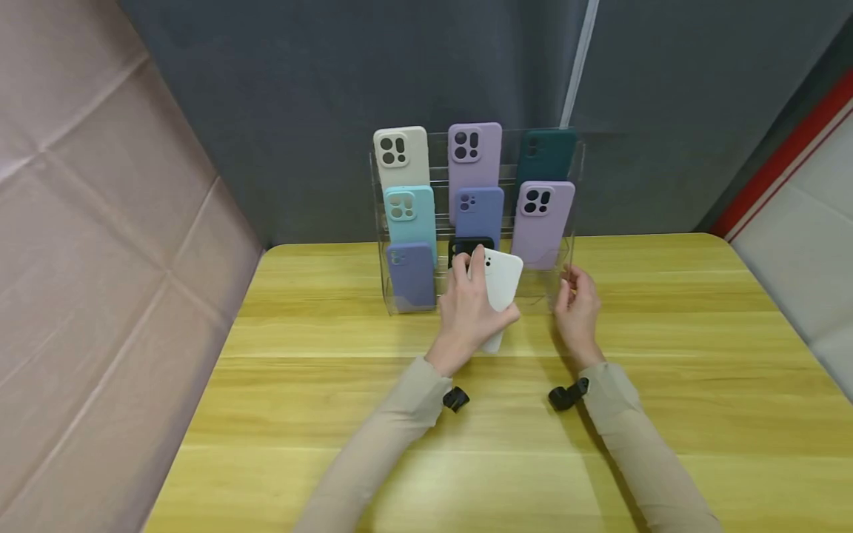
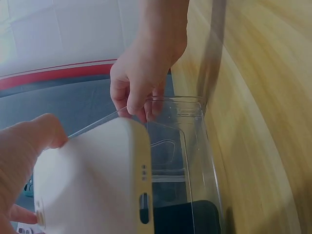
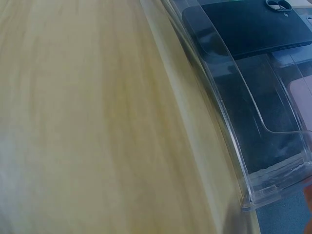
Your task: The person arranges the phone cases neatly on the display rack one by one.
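Observation:
My left hand [image 1: 463, 307] holds a white phone case [image 1: 504, 277] by its edges, in front of the clear tiered display stand [image 1: 533, 297]. Seen in the left wrist view, the white case [image 2: 92, 175] is tilted, and a side cutout shows. At the stand's right front side, my right hand [image 1: 578, 311] grips the clear edge between thumb and curled fingers. Behind the white case, a black phone case [image 1: 460, 244] stands in the lowest tier, partly hidden by my left hand. Only a sliver of the right hand shows in the right wrist view.
Beside the black case stands a blue-purple case [image 1: 411, 277]. Higher tiers hold a turquoise case [image 1: 409, 231], a blue case [image 1: 481, 215], a lilac case [image 1: 543, 229], a cream case [image 1: 402, 155], a purple case [image 1: 474, 174] and a dark green case [image 1: 546, 157]. A wooden table [image 1: 506, 459] supports the stand.

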The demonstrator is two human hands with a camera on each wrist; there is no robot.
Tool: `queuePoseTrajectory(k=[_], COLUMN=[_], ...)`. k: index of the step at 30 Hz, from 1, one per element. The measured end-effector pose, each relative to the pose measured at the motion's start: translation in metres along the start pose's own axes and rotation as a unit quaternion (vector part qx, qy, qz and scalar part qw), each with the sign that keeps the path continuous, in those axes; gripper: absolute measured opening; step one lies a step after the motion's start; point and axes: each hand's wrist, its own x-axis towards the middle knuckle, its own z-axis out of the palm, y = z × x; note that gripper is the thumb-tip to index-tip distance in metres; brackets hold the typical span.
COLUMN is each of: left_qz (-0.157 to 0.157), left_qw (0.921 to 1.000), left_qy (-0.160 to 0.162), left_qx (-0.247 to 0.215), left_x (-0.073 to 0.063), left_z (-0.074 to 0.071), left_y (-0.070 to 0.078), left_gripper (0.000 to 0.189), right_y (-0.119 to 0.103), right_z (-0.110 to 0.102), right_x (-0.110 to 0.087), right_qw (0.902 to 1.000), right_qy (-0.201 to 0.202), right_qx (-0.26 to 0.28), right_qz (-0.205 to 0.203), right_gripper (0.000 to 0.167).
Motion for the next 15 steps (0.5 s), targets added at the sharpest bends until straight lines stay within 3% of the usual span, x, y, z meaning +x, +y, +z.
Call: queuePoseTrajectory(k=[6, 15], left_qz=[0.032, 0.06], left_qw=[0.9977, 0.99], left_qy=[0.06, 0.123], left_qx=[-0.007, -0.033], left_x=[0.013, 0.029], left_z=[0.013, 0.032], left_y=[0.008, 0.017], left_gripper=[0.095, 0.09], right_y=[0.001, 0.003], right_z=[0.001, -0.001], right_x=[0.0, -0.002], right_qw=[0.9999, 0.9996], right_qy=[-0.011, -0.023], right_qx=[-0.006, 0.005], right_qz=[-0.005, 0.015], right_gripper=[0.021, 0.022])
